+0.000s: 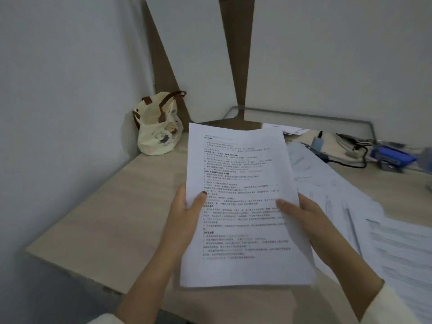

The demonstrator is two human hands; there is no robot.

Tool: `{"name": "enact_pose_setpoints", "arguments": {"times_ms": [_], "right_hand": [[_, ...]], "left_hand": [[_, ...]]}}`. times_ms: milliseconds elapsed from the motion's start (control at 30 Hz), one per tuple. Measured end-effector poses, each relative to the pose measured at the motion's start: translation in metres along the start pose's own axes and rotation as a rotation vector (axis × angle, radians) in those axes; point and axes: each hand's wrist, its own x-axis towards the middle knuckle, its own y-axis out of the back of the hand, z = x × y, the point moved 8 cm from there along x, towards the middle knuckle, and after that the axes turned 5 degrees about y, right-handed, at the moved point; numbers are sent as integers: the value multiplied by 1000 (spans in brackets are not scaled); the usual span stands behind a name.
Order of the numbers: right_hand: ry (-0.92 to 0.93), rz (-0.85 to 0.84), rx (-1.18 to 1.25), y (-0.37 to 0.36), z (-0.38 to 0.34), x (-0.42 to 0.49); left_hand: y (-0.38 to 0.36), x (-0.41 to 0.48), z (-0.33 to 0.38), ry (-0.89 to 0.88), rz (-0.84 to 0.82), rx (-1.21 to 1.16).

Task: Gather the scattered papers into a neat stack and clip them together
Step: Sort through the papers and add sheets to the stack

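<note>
The printed sheets [243, 202] are up off the wooden desk [112, 206], held by both side edges. The left hand [187, 220] pinches the left edge — thumb on the printed face, fingers hidden behind — and the right hand [304, 220] grips the right edge the same way. To the right of the held sheets, loose papers [350, 202] lie fanned across the desk. Behind them sits a cartoon-print tote bag [159, 132]; a blurred blue object [392, 156] lies far right.
</note>
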Motion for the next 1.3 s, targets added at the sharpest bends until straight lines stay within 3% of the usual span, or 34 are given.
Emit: {"name": "enact_pose_setpoints", "arguments": {"times_ms": [467,600,767,900,1300], "right_hand": [[-197,485,-176,250,86,-102],[-261,588,-271,298,112,-115],[-310,566,-459,324,130,-108],[-336,581,-527,332,145,-107],[-347,554,-781,312,130,-112]], "left_hand": [[-269,-71,-56,252,-596,143],[-311,-93,-69,271,-678,174],[-336,-98,-86,218,-686,297],[-348,-96,-121,282,-735,304],[-344,-99,-111,162,-784,465]]}}
